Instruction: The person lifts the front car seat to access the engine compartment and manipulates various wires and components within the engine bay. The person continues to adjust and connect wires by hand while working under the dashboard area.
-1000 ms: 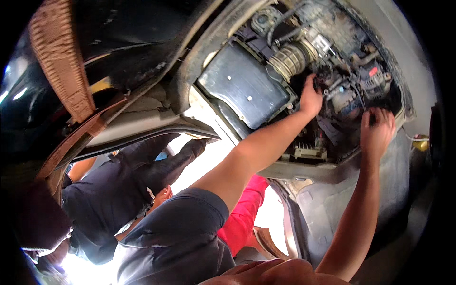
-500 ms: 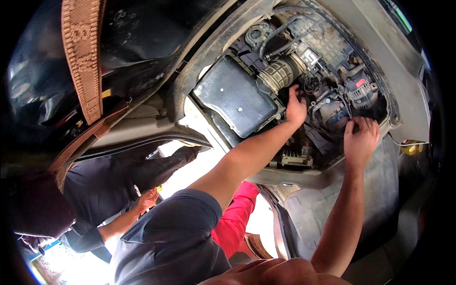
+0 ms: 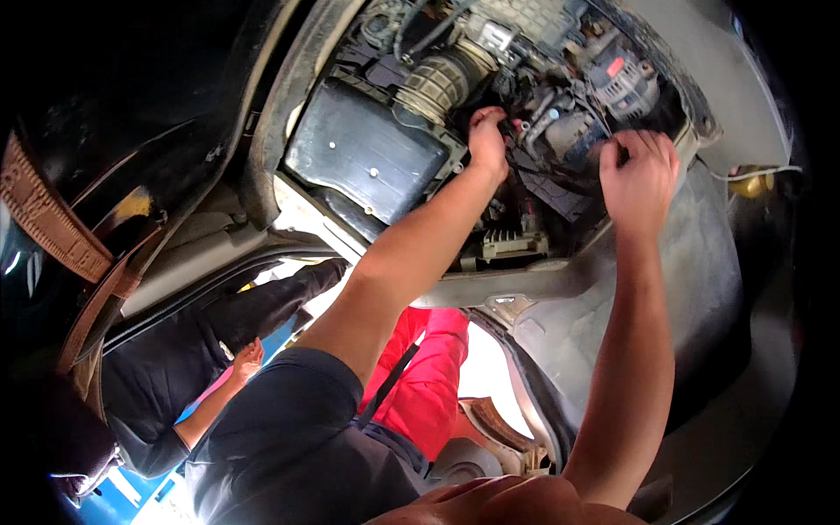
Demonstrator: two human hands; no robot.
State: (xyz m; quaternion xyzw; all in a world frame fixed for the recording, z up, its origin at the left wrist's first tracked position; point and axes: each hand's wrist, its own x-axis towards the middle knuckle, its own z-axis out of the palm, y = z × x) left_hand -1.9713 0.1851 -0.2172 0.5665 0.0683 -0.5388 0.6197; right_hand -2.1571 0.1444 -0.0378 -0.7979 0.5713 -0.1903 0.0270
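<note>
My left hand (image 3: 488, 150) reaches into the engine bay beside the ribbed intake hose (image 3: 444, 83). Its fingers are bent and closed among dark wires and hoses, and whatever they pinch is hidden. My right hand (image 3: 640, 175) is over the bay's near right edge, just below the alternator (image 3: 623, 83). Those fingers curl inward, slightly blurred, around something dark that I cannot make out. A rounded metal engine part (image 3: 573, 136) sits between my hands. Left of my left hand lies the black air filter box (image 3: 363, 157).
The bay's frame (image 3: 525, 284) runs along the near side, with a finned metal unit (image 3: 514, 245) inside it. A brown patterned strap (image 3: 52, 214) hangs at left. Another person's hand (image 3: 248, 359) and red trousers (image 3: 429, 376) show below. A white cable (image 3: 761, 169) lies at right.
The view has shifted, so the engine bay sits higher and further left. My left hand has moved slightly right from the intake hose; my right hand has drawn slightly right of the alternator.
</note>
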